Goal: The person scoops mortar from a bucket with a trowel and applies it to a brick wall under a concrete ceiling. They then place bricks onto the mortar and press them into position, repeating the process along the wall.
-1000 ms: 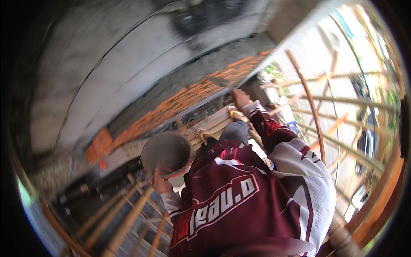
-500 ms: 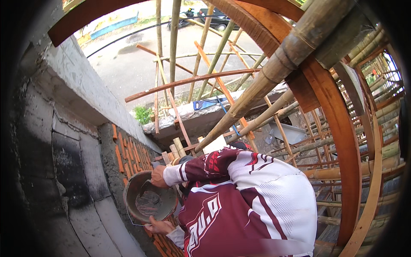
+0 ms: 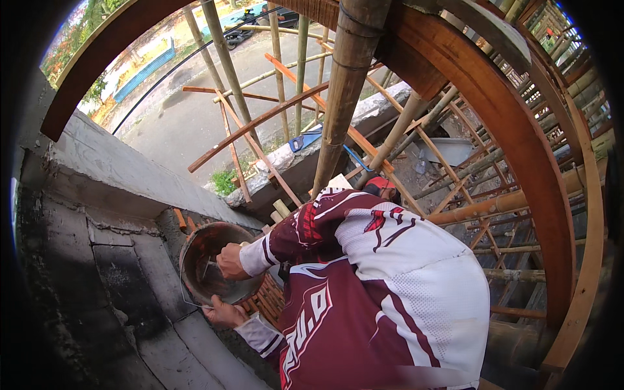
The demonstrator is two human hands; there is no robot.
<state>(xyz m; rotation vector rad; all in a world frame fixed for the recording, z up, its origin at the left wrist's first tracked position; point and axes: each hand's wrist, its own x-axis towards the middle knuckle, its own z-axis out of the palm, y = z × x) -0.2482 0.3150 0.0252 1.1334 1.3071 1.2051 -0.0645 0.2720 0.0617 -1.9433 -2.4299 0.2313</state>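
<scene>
A dark round bucket (image 3: 211, 239) with a thin wire handle is tilted toward me, its inside smeared with grey mortar. My right hand (image 3: 231, 261) reaches over its opening, fingers closed round the handle of what looks like a trowel; a thin metal part (image 3: 208, 265) shows beyond the fingers. At the lower rim, my left hand (image 3: 224, 313) grips the bucket. The trowel's blade is hard to make out inside. Orange brickwork (image 3: 265, 300) with grey joints lies beneath and beside the bucket.
Grey block walling (image 3: 140, 279) runs along the left. Bamboo poles (image 3: 344, 91) and curved-looking timber boards (image 3: 513, 130) surround me. A blue-handled saw (image 3: 304, 138) lies on a concrete ledge (image 3: 281, 158). Something red, like a cap (image 3: 380, 184), shows beyond my arm.
My view has turned and shifted. My right hand has moved from the bucket's rim to over its inside with the tool; my left hand remains at the lower rim.
</scene>
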